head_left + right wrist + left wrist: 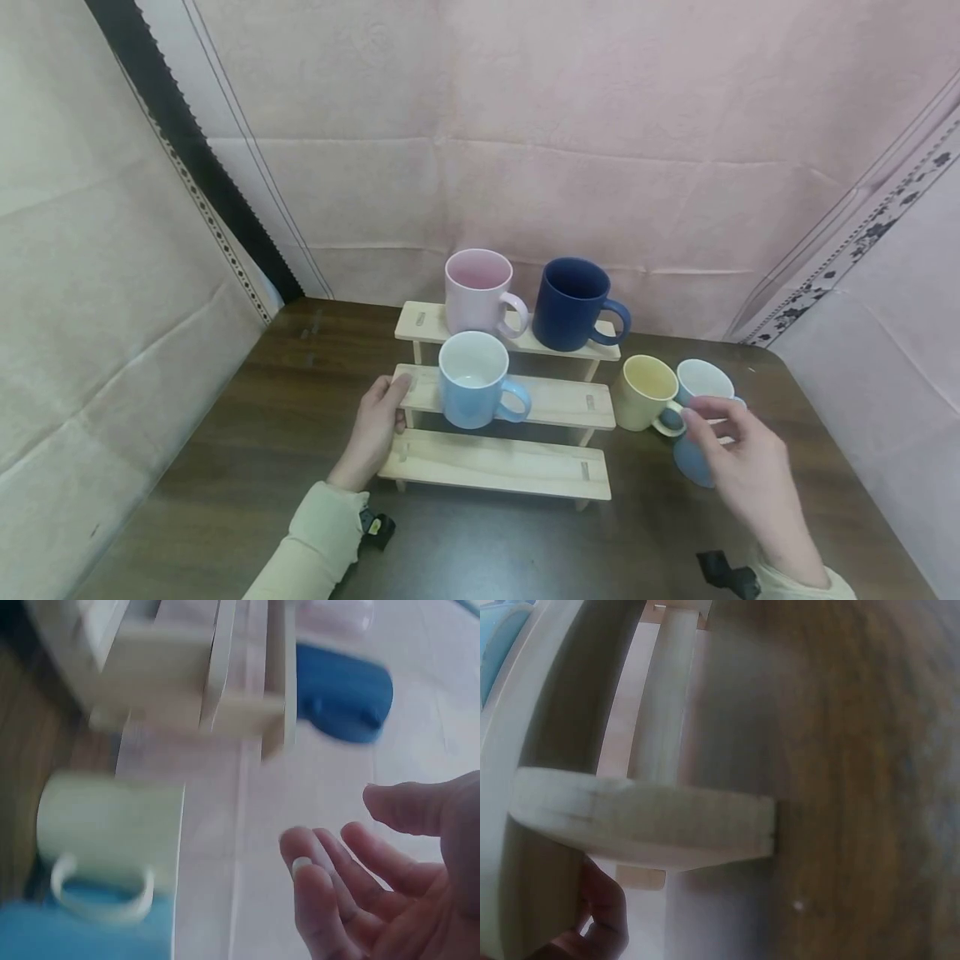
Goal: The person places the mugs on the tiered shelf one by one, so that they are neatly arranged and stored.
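My left hand [378, 425] grips the left end of the middle step of a three-tier wooden stand [495, 462]. In the left wrist view, curled fingers [604, 907] show beside the stand's pale wood. A light blue mug [468, 392] stands upright on the middle step, handle to the right. On the top step are a lilac mug [476, 300] and a navy mug [570, 304]. My right hand [750, 467] hovers near a pale yellow mug [641, 396], its thumb and fingers apart with nothing between them in the right wrist view.
Behind the right hand stands a light blue mug [703, 379]. Another blue mug [692, 467] is partly hidden by that hand. Everything rests on a dark wooden table [247, 442]. Pale cloth [570, 108] hangs behind and at both sides.
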The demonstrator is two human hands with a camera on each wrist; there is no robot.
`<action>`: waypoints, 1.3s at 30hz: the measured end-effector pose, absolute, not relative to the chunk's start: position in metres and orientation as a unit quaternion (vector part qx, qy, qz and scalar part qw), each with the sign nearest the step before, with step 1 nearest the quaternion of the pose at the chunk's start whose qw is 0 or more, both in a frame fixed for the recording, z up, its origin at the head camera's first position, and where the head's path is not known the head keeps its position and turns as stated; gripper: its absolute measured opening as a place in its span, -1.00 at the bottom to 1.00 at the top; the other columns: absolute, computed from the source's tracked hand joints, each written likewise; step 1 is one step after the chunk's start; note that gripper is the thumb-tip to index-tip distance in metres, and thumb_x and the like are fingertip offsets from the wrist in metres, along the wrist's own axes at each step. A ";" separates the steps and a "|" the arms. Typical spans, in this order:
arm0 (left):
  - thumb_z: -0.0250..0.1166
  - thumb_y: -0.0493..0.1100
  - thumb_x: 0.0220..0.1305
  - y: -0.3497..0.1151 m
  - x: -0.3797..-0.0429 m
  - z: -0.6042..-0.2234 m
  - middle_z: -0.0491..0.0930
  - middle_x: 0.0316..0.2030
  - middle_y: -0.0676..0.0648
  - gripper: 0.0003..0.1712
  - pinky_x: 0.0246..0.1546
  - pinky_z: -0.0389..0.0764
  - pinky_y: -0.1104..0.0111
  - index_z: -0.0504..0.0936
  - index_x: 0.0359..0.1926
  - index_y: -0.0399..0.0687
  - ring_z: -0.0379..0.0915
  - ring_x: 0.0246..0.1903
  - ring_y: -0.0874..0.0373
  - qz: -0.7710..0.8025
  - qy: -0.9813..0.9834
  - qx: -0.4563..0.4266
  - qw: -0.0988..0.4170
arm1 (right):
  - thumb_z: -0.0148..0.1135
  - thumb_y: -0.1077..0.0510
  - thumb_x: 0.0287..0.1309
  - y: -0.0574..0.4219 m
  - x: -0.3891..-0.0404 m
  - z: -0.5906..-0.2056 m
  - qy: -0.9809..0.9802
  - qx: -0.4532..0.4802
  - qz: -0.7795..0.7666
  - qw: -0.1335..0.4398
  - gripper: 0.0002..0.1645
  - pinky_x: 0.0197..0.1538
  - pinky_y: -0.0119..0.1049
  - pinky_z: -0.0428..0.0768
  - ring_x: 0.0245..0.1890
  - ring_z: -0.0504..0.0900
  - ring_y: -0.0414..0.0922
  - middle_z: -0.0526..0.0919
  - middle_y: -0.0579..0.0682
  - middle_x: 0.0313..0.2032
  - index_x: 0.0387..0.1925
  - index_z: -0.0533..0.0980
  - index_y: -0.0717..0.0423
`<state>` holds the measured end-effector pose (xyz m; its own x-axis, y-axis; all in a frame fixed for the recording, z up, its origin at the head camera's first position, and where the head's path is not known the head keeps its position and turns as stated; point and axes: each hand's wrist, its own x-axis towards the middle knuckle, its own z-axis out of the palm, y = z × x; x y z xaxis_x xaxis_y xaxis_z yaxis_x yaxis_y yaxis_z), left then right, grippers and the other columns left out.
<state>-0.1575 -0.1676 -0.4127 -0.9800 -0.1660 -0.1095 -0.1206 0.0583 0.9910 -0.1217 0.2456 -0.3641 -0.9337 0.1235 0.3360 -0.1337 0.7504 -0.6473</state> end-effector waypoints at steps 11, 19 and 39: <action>-0.01 0.03 0.52 -0.169 -0.159 -0.415 0.29 -0.56 -0.03 -0.65 -0.51 0.34 0.34 0.36 -0.18 -0.22 0.25 -0.58 0.11 -0.678 -0.728 0.098 0.013 | 0.03 -0.10 0.40 0.310 -0.118 -0.386 -0.941 -0.106 0.287 0.142 -0.42 -0.05 0.21 0.26 0.12 0.26 0.38 0.37 0.42 0.08 0.09 0.46 0.35; -0.01 0.08 0.51 -0.175 -0.170 -0.438 0.29 -0.54 -0.04 -0.62 -0.51 0.33 0.35 0.39 -0.17 -0.18 0.24 -0.57 0.08 -0.684 -0.721 0.109 0.009 | -0.14 -0.08 0.46 0.332 -0.120 -0.405 -0.950 -0.139 0.268 0.079 -0.37 0.02 0.35 0.17 0.20 0.05 0.50 0.19 0.56 0.17 0.20 0.34 0.41; 0.02 0.21 0.45 -0.175 -0.174 -0.449 0.30 -0.52 -0.03 -0.53 -0.49 0.33 0.36 0.39 -0.15 -0.15 0.25 -0.55 0.08 -0.681 -0.724 0.102 0.024 | -0.05 0.25 0.36 0.345 -0.125 -0.421 -0.969 -0.073 0.229 0.062 -0.54 -0.18 0.25 0.39 -0.11 0.41 0.38 0.40 0.55 -0.09 0.10 0.31 0.61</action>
